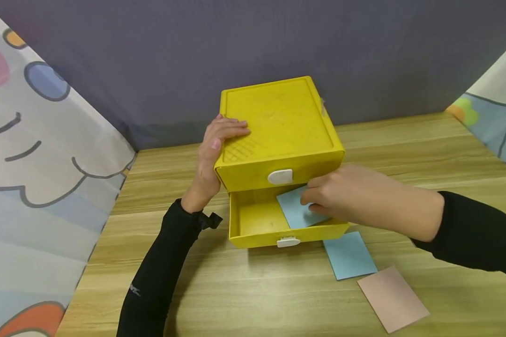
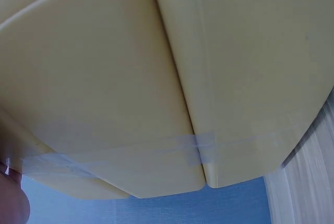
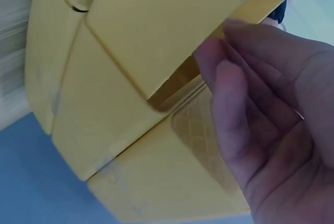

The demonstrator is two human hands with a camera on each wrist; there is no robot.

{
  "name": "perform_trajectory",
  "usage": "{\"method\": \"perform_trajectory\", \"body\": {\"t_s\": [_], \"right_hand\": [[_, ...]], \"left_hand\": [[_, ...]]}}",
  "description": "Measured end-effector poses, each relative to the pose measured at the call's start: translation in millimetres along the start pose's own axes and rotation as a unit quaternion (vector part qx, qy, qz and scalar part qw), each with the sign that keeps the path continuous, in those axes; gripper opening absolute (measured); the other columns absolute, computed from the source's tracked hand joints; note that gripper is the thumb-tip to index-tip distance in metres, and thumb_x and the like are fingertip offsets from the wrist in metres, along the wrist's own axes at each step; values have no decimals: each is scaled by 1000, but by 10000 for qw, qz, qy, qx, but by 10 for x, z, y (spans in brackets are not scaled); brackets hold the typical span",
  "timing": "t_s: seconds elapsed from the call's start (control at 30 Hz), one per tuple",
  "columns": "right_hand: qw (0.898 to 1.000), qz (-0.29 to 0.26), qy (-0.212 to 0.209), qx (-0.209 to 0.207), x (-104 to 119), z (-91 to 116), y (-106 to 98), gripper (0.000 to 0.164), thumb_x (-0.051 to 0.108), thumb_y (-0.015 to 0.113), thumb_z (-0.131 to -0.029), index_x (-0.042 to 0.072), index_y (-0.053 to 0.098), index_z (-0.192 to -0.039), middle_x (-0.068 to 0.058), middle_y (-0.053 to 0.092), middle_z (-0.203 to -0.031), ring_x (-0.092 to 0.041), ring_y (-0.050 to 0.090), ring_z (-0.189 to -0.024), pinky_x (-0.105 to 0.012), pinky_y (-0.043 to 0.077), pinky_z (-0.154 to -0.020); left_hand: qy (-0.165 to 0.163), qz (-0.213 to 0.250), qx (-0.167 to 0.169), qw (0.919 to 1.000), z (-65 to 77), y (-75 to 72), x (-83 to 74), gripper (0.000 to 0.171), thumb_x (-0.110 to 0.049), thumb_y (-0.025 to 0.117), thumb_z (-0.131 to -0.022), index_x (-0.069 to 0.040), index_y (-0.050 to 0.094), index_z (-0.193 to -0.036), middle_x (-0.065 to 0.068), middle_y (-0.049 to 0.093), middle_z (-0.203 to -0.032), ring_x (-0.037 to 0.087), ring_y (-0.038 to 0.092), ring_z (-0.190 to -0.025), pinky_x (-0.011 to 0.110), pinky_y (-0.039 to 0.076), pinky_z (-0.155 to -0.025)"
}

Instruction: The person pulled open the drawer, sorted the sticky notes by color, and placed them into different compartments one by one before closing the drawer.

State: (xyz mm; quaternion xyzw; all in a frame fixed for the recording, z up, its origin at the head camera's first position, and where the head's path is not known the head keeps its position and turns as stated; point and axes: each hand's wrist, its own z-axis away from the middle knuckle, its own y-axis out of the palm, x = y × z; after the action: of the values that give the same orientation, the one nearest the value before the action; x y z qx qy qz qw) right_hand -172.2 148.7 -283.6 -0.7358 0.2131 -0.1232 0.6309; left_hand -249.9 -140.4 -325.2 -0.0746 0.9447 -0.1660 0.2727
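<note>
One yellow box (image 1: 278, 117) is standing on the surface (image 1: 219, 290), two white pulls (image 1: 280, 176) showing on its front. Upper drawer (image 1: 244, 175) is sitting closed; lower drawer (image 1: 253, 241) is jutting out. Papers, counting three: one blue sheet (image 1: 293, 210) is lying slantwise in the lower drawer's right part, a second blue sheet (image 1: 350, 257) is lying on the surface, partly hidden by that drawer, and one pink sheet (image 1: 393, 299) is lying just beside the second. All are looking flat, matt, straight-edged. Box is showing smooth, plastic-looking sides, a raised rim round its top, a crosshatched patch near the front left corner; clear tape (image 2: 198, 148) is crossing its seams. Surface is showing pale wood grain. Left hand (image 1: 211, 154) is resting on the box's left top edge, fingers lying straight, close together. Right hand (image 1: 333, 194) is reaching into the lower drawer, fingers bending over the blue sheet there; whether they are pinching it, cannot tell
</note>
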Motion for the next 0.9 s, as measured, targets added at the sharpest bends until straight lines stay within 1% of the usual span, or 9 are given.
{"method": "perform_trajectory", "body": {"t_s": [0.07,0.13,0.3,0.37,0.47,0.57,0.7,0.8,0.9], "right_hand": [[9994,-26,48,-351,-16,76,0,19,17,80,-85,26,63,-84,16,51,-69,0,33,-56,-16,29,-49],[9965,-83,66,-827,-35,163,-4,9,28,69,-96,25,65,-89,18,53,-69,4,34,-55,-14,29,-47],[9865,-268,768,-1421,-103,450,-5,33,48,42,-105,26,64,-94,24,43,-63,13,28,-52,-10,26,-44],[9846,-286,1304,-1131,-139,574,53,17,39,59,-100,27,60,-89,24,39,-62,12,26,-51,-12,25,-44],[9798,-499,1930,-132,-164,715,207,17,25,73,-89,28,57,-86,22,45,-68,9,30,-53,-15,29,-47],[9720,-981,1930,916,-110,769,420,14,32,76,-89,27,64,-94,18,60,-86,6,48,-64,-19,43,-53],[9648,-1461,1436,1649,50,745,662,49,54,74,-87,18,68,-119,5,66,-118,-12,66,-97,-37,59,-80],[9604,-1479,1419,1885,160,718,739,73,62,76,-80,14,62,-132,-4,64,-131,-26,65,-116,-52,57,-93],[9563,-1417,1561,2026,217,693,762,81,61,82,-73,10,60,-133,-10,63,-135,-32,63,-121,-58,54,-97]], "left_hand": [[-32,21,-8,10000,10,6,9,68,-40,21,-105,5,71,-115,26,69,-121,33,56,-126,44,22,-129],[-62,42,14,10000,19,11,14,69,-42,20,-106,5,71,-115,25,68,-122,33,55,-126,43,21,-130],[-64,46,20,10000,-2,23,23,69,-43,21,-105,4,71,-115,25,68,-122,33,55,-126,43,21,-130],[-71,37,-41,10000,-13,11,28,69,-43,22,-105,4,71,-114,25,69,-121,33,56,-125,43,22,-129],[-131,24,-100,9999,-6,-30,15,69,-44,23,-104,4,72,-113,25,69,-120,32,56,-124,42,21,-130],[-195,-15,-118,9997,34,-88,-15,69,-45,24,-104,4,72,-113,25,69,-120,30,56,-124,42,20,-130],[-178,-57,-137,9997,61,-156,-47,67,-42,24,-104,4,72,-113,25,70,-119,27,57,-124,43,20,-129],[-159,-40,-125,9998,51,-174,-58,67,-42,24,-104,3,72,-115,25,70,-120,26,56,-125,44,19,-130],[-173,-25,-131,9998,52,-173,-66,67,-43,24,-104,3,72,-115,25,69,-121,25,56,-126,43,19,-130]]}}
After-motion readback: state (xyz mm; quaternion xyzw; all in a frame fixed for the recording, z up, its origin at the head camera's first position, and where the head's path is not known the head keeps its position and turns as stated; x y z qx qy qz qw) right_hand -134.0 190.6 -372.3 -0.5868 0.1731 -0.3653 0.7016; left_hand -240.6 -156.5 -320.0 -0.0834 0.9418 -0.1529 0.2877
